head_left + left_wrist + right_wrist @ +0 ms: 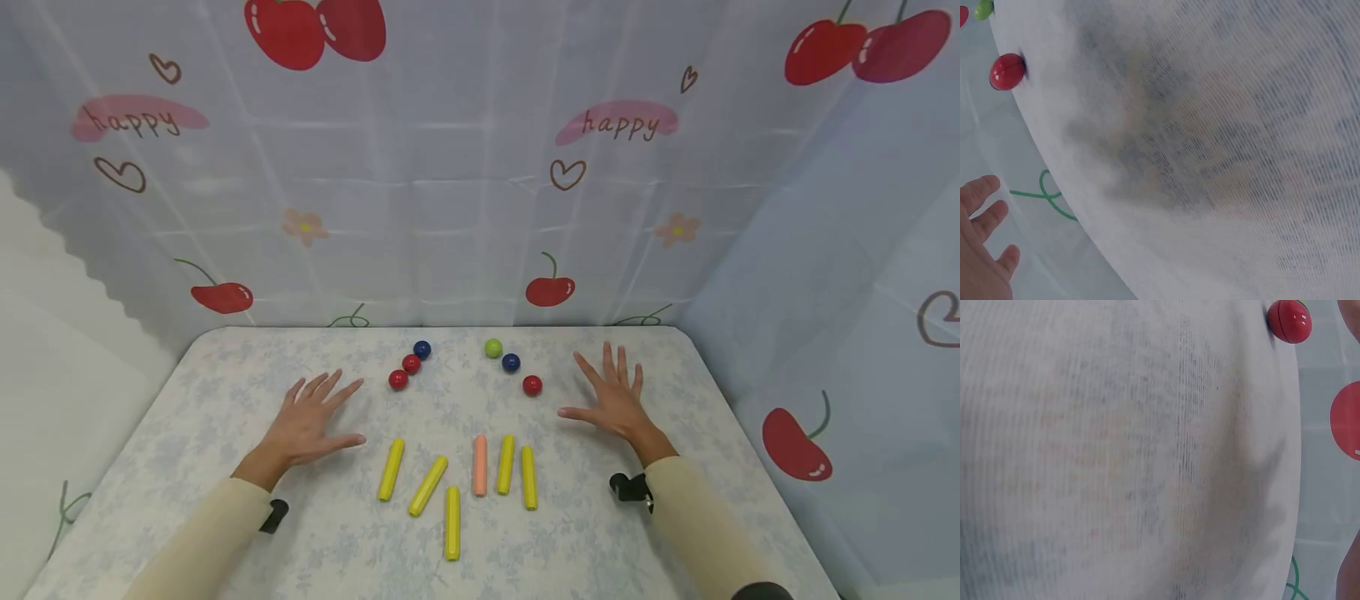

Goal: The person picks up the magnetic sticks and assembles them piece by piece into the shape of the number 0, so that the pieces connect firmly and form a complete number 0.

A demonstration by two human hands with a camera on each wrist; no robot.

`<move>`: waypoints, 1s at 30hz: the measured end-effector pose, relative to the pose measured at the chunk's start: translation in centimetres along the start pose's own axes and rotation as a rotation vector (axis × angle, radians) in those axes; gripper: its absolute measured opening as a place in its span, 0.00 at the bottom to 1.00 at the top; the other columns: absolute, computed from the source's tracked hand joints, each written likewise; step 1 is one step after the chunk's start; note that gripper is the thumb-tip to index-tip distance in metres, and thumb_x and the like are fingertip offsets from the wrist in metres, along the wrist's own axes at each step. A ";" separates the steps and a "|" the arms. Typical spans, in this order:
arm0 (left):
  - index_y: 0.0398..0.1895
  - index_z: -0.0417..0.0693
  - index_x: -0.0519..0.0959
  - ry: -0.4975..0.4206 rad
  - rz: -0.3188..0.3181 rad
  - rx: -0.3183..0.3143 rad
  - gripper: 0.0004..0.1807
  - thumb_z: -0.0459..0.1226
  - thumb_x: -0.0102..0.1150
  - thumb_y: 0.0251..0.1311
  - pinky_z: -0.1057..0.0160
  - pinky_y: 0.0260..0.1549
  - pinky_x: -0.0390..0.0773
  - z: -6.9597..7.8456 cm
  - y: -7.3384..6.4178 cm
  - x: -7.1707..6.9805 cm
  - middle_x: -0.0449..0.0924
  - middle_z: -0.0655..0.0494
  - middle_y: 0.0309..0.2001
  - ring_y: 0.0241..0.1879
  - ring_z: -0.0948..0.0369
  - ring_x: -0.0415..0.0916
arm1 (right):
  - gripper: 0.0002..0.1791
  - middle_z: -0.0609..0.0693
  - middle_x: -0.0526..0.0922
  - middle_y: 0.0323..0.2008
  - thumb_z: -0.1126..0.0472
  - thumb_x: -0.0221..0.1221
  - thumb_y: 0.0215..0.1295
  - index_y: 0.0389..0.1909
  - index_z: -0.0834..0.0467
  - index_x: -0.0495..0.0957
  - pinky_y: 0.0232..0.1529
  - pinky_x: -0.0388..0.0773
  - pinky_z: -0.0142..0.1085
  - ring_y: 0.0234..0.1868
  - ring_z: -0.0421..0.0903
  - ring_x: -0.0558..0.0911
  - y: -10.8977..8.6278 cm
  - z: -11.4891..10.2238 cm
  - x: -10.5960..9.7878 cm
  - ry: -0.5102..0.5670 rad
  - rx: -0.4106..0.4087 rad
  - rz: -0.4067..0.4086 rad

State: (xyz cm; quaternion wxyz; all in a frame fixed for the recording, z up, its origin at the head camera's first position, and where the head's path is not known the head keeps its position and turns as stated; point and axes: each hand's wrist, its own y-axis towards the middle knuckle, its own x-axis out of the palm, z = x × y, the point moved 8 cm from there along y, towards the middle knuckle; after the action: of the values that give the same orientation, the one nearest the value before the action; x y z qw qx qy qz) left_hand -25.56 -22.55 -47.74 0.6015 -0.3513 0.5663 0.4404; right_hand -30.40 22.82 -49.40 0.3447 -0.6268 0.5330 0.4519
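My left hand [306, 425] is spread, fingers apart, over the left of the table, holding nothing. On the other side my right hand [615, 402] is spread the same way. Between them at the back lie two short rows of small balls: a blue ball [422, 350] with two red balls [398, 380] on the left, then a green ball [492, 348], a blue ball [511, 362] and a red ball [532, 385] on the right. Nearer the front lie several yellow sticks [391, 470] and one orange-pink stick [480, 465]. The red ball [1289, 321] also shows in the right wrist view.
A pale patterned cloth covers the table [337, 542]. Behind its back edge hangs a white curtain [450, 233] printed with cherries, hearts and flowers, and it continues along the right side. Dark straps [630, 487] sit at the wrists.
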 end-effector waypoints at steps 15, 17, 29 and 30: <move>0.72 0.52 0.61 -0.189 -0.103 -0.048 0.50 0.62 0.66 0.48 0.36 0.56 0.63 3.5 0.0 0.7 0.67 0.41 0.64 0.61 0.41 0.65 | 0.58 0.67 0.40 0.74 0.33 0.68 0.45 0.74 0.51 0.55 0.64 0.31 0.66 0.73 0.67 0.35 1.7 -1.6 1.3 0.099 -0.054 -0.017; 0.72 0.52 0.61 -0.202 -0.128 -0.058 0.50 0.61 0.66 0.47 0.37 0.56 0.65 4.0 -0.1 0.9 0.67 0.42 0.64 0.60 0.42 0.66 | 0.57 0.67 0.41 0.74 0.34 0.69 0.45 0.74 0.52 0.55 0.65 0.32 0.66 0.73 0.66 0.35 2.0 -1.8 1.5 0.098 -0.057 -0.026; 0.70 0.53 0.64 -0.377 -0.222 -0.098 0.47 0.56 0.71 0.46 0.42 0.49 0.74 6.7 -0.6 2.3 0.73 0.47 0.57 0.55 0.49 0.72 | 0.53 0.64 0.50 0.73 0.44 0.73 0.47 0.73 0.53 0.57 0.64 0.42 0.68 0.72 0.66 0.48 3.2 -2.8 3.1 0.237 -0.058 -0.092; 0.70 0.53 0.64 -0.397 -0.227 -0.109 0.47 0.56 0.71 0.46 0.44 0.48 0.74 6.7 -0.6 2.6 0.74 0.48 0.55 0.52 0.51 0.73 | 0.53 0.64 0.51 0.73 0.45 0.73 0.47 0.73 0.53 0.58 0.64 0.45 0.67 0.71 0.66 0.49 3.3 -2.9 3.2 0.248 -0.062 -0.093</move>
State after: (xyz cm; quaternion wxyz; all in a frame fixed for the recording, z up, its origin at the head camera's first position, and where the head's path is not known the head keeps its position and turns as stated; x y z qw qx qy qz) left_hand -22.59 -16.27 -49.58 0.7270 -0.3512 0.3692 0.4602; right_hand -32.94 18.39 -51.15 0.2773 -0.7124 0.5276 0.3705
